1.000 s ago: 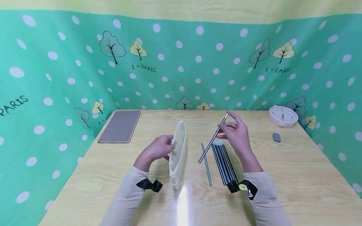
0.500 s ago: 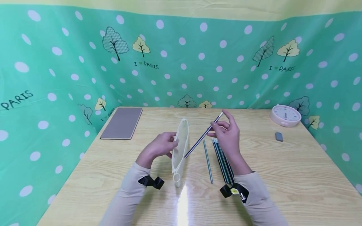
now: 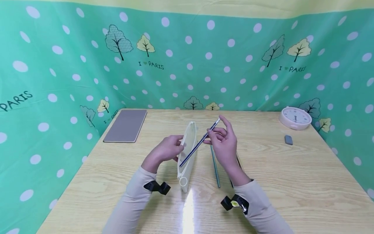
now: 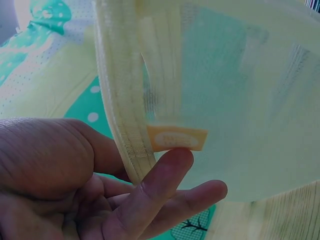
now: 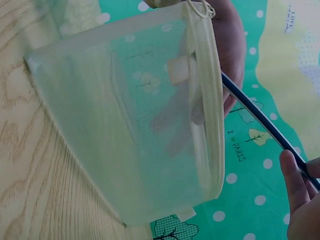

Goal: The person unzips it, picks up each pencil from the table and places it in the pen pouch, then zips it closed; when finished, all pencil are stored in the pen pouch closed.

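My left hand (image 3: 166, 150) pinches one side of a pale, see-through mesh zip pouch (image 4: 270, 135), whose mouth gapes upward. An orange tag (image 4: 195, 138) on the pouch lies by a fingertip in the left wrist view. Between thumb and fingers my right hand (image 3: 223, 143) holds a dark blue striped pencil (image 3: 197, 146), with the index finger at its white-tipped upper end. The pencil slants down to the left, its lower end at the pouch's open mouth. Below the right hand, a teal pencil (image 3: 215, 169) lies on the table; other pencils are mostly hidden by that hand and wrist.
A grey notebook (image 3: 125, 126) lies at the back left of the wooden table (image 3: 96, 191). Toward the back right stand a pink round clock (image 3: 295, 118) and a small grey eraser (image 3: 288, 140). A green dotted curtain (image 3: 175, 65) borders the table behind and at the sides.
My right hand has moved left with the striped pencil, bringing its lower end from over the table to the pouch's mouth. The left hand keeps its hold on the pouch.
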### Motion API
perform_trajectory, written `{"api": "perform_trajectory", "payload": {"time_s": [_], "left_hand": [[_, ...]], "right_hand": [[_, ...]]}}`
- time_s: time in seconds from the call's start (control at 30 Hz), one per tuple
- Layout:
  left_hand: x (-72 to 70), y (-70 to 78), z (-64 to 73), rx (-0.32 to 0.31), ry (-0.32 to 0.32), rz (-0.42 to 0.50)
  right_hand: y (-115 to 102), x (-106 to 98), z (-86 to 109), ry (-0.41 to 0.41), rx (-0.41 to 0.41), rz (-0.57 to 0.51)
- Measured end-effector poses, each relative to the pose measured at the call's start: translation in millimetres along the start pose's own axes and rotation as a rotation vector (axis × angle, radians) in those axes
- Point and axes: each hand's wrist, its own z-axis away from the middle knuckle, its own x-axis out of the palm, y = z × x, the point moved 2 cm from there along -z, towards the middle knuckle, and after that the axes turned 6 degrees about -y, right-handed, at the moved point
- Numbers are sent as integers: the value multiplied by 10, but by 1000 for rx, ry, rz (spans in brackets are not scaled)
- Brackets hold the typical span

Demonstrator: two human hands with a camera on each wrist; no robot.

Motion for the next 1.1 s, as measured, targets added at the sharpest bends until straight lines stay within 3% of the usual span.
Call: {"api": "perform_trajectory", "payload": {"time_s": [0.47, 0.77, 1.1], "left_hand": [[-11, -34, -18, -35, 57, -15], [20, -78, 25, -53, 62, 37], [56, 6, -2, -38, 61, 26]], "right_hand": [[93, 56, 33, -208, 44, 231], [192, 69, 49, -238, 15, 335], [145, 58, 27, -279, -52, 441]]}}
